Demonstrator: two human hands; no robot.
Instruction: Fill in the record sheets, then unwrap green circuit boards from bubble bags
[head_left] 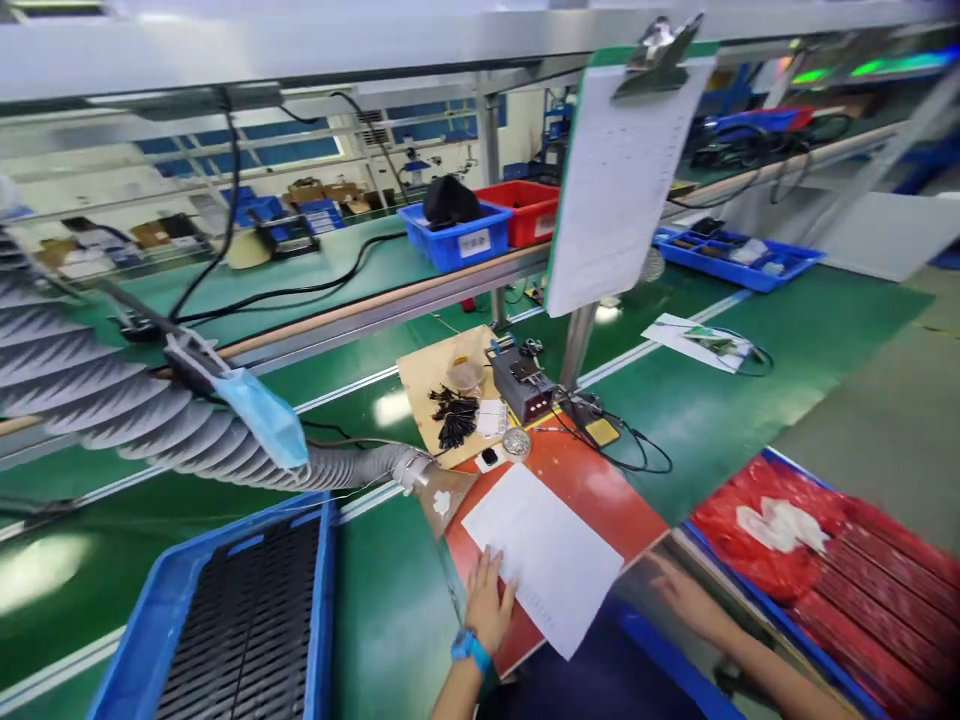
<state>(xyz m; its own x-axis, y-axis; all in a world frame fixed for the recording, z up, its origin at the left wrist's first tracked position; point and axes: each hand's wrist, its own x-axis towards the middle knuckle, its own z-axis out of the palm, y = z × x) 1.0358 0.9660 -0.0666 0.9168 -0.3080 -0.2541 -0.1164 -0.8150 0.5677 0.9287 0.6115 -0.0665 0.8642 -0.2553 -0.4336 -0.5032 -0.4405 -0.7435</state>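
Obst: fume hose (360, 468) L | solder stn (521, 385) fwd | blue tray rim (780, 618) R

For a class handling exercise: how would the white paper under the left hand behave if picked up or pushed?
The white paper is probably light and floppy: it looks thin, so an unsupported edge would likely droop. Pushed by the left hand, it may slide easily across the smooth-looking orange mat.

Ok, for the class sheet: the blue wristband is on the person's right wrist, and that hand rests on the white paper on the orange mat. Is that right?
Not quite: the head view shows the blue wristband on the left wrist, not the right. That left hand does rest on the white paper on the orange mat.
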